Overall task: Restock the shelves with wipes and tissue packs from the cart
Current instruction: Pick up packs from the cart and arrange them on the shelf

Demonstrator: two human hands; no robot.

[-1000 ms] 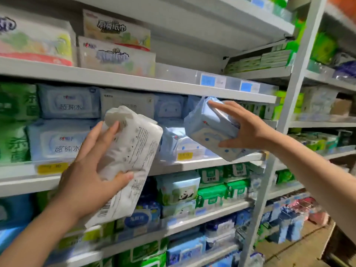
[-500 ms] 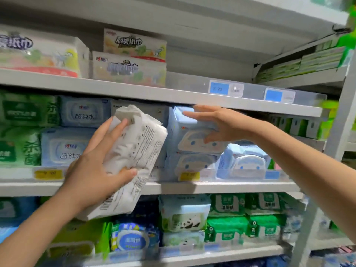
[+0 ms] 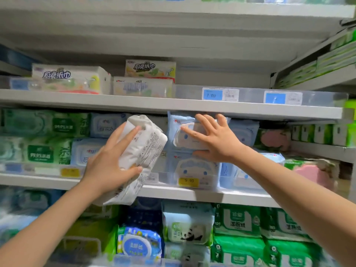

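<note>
My left hand (image 3: 111,160) grips a white wipes pack (image 3: 143,149), printed side out, tilted in front of the middle shelf (image 3: 221,197). My right hand (image 3: 213,139) lies flat, fingers spread, against a light blue wipes pack (image 3: 179,132) that stands on top of another blue pack (image 3: 194,170) on that shelf. The palm presses the pack's front; the fingers do not wrap around it. No cart is in view.
Green and blue wipes packs (image 3: 40,151) fill the middle shelf's left side, pink-lidded packs (image 3: 312,172) its right. Kitchen tissue packs (image 3: 71,78) sit on the upper shelf (image 3: 173,105), with bare room to their right. More packs (image 3: 238,222) crowd the lower shelf.
My right hand carried the blue pack from right of the shelf post onto the stack on the middle shelf and now rests flat on it. The left hand kept holding the white pack.
</note>
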